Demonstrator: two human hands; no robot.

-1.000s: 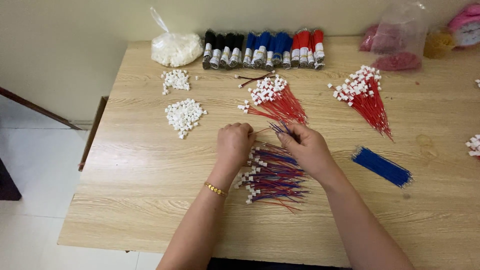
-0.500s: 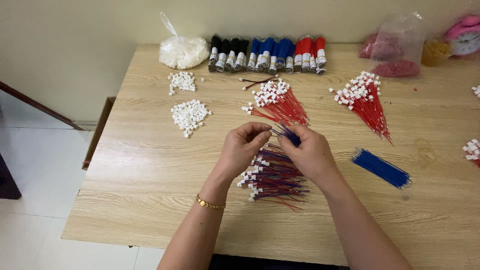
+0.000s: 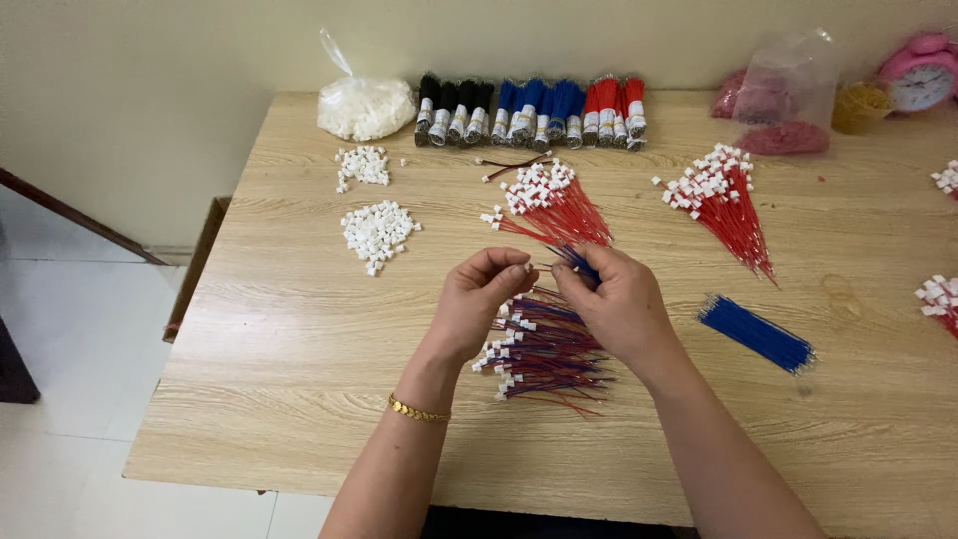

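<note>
My left hand (image 3: 484, 299) and my right hand (image 3: 614, 299) are raised together over the middle of the wooden table (image 3: 279, 379). The left fingertips pinch a small white connector (image 3: 527, 268) on a thin red wire. The right hand grips a short bunch of blue wires (image 3: 577, 262) and its fingertips meet the left ones at the connector. Beneath both hands lies a pile of red-and-blue wire pairs with white connectors (image 3: 544, 349).
Fans of red wires with white connectors (image 3: 554, 205) (image 3: 723, 200) lie behind; loose blue wires (image 3: 756, 334) to the right. White connector heaps (image 3: 377, 232) (image 3: 361, 165), a bag of them (image 3: 364, 105) and bundled wire rolls (image 3: 529, 110) sit at the back. Pink clock (image 3: 923, 70) far right.
Both hands have lifted off the pile and come together, fingertips meeting at the connector. The camera view shifted slightly.
</note>
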